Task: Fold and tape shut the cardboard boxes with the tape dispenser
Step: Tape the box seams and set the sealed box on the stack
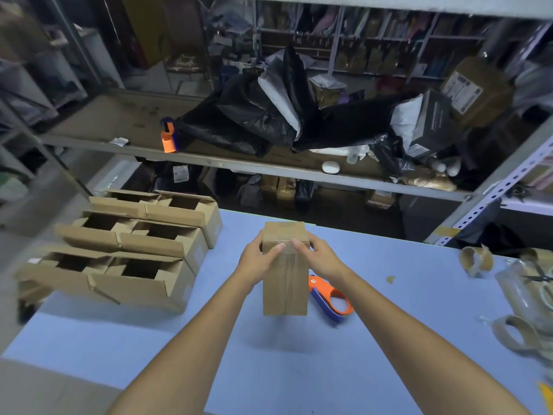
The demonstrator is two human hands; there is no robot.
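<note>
Surface edges: the light blue surface (pixel 389 339) ends at a far edge just behind the tall brown cardboard box (pixel 285 289), and a dark gap separates that edge from the grey metal shelf (pixel 209 158) beyond. The rows of open cardboard boxes (pixel 134 244) stand along the left edge. The tall box is at the centre, its top end held between both hands. The left hand (pixel 258 259) and the right hand (pixel 321 257) each take a narrow grip, with fingers wrapped round the box sides and thumbs pressed on the front face near the top. A strip of clear tape runs down the front seam. The lower end of the box appears raised off the surface, with a shadow beneath it. The orange and blue tape dispenser (pixel 330 298) lies flat on the surface just right of the box, partly hidden behind it. Bare blue surface extends from the box toward the person, between the forearms, and from the dispenser rightward to the brown cardboard tape cores (pixel 475 260), which are well apart from it. The open boxes have their flaps up and their interiors in shadow, so their contents cannot be told. A clear container (pixel 520 295) near the right edge holds scissors. On the shelf lie crumpled black plastic bags (pixel 254 115) and a second orange dispenser (pixel 169 139).
</note>
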